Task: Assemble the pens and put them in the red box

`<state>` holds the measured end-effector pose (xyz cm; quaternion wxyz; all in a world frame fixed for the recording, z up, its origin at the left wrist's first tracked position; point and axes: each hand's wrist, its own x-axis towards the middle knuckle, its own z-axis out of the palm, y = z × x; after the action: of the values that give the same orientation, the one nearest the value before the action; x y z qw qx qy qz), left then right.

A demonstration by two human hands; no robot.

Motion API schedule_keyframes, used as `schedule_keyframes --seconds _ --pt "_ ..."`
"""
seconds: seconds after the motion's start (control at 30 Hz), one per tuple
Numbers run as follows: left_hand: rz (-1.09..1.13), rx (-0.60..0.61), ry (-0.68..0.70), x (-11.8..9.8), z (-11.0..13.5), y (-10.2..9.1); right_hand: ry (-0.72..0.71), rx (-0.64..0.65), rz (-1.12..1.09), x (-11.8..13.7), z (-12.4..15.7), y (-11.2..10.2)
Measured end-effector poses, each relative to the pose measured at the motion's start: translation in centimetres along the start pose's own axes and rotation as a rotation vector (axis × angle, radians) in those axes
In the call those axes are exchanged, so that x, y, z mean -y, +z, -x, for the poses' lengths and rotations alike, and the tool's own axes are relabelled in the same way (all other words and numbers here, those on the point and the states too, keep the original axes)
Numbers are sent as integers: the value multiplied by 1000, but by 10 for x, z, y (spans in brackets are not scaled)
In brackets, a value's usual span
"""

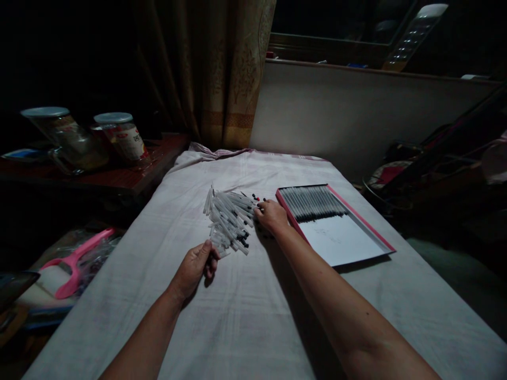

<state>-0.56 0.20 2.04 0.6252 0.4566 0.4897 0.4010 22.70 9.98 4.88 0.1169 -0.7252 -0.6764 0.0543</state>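
Observation:
A loose pile of whitish, see-through pen barrels, several with black ends, lies on the cloth-covered table. At its near left edge my left hand is closed, thumb against fingers, with what looks like a pen barrel in the pinch. My right hand reaches to the pile's right side, its fingertips pinched on a small black piece that appears to be a pen cap. Small black caps and a red one lie just beyond it. To the right, a shallow pink-edged box holds a neat row of pens, black ends toward me.
On the dark side table at left stand a lidded jar and a glass mug. A pink plastic tool lies below, left of the white tablecloth. Behind hang curtains; a bottle leans on the sill.

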Motion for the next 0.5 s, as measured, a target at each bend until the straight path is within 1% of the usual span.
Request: schedule_keyframes --seconds 0.1,0.2,0.27,0.33,0.37,0.43,0.47,0.5 --pt "1 1 -2 -1 0 1 12 4 -10 1 -2 1" --pt "-12 2 10 -1 -1 0 34 -26 -47 -4 3 -3" --pt "-24 9 21 -1 -1 0 55 -53 -73 -11 13 -7" --pt "-35 16 32 0 -2 0 97 -104 -138 -21 30 -9" --pt "-40 18 36 1 -2 1 124 -144 -202 -26 41 -8" --pt "-59 15 49 1 -1 2 174 -257 -465 -31 66 -2" --pt "-83 -6 76 2 -1 2 170 -298 -598 -32 79 3" --pt "-127 -48 129 2 0 3 149 -311 -700 -31 92 8"
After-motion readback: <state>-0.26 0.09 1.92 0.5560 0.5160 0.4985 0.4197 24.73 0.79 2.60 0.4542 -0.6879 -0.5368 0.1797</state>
